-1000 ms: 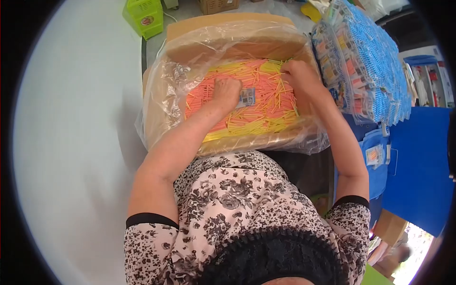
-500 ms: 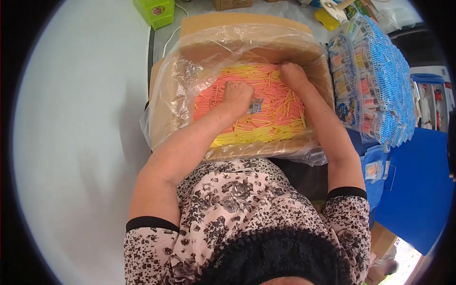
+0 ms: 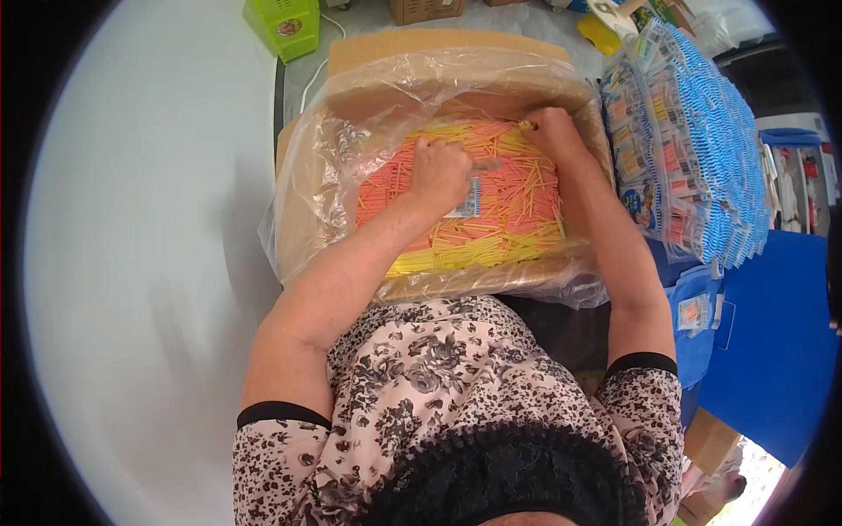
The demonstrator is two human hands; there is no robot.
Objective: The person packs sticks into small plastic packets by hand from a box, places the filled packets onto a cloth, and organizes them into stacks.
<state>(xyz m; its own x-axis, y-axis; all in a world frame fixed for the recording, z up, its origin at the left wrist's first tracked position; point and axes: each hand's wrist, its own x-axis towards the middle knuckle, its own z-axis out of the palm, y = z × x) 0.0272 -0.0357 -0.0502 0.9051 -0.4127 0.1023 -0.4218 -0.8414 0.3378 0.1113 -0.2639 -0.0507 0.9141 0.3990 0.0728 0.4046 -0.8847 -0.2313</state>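
Note:
My left hand [image 3: 440, 171] is closed over the middle of the box, gripping a small clear plastic bag [image 3: 467, 200] with blue print. Part of that bag shows below and to the right of the fingers. At the box's far right corner, my right hand [image 3: 553, 133] pinches a few short yellow sticks [image 3: 526, 125] by their ends. Beneath both hands lie many thin pink and yellow sticks [image 3: 517, 193], loose in a cardboard box [image 3: 447, 39] lined with clear plastic film [image 3: 307, 193].
Stacked flat packets [image 3: 702, 149] with blue edges stand right of the box. Below them lie blue cloth-like material [image 3: 693, 342] with one packet [image 3: 693, 312] on it and a large blue panel [image 3: 772, 342]. A green basket [image 3: 289, 31] sits at the back left, by a white wall [image 3: 158, 219].
My right hand has lifted slightly from among the sticks, and yellow ends now show in its fingers. The bag in my left hand has turned, showing more of its printed side.

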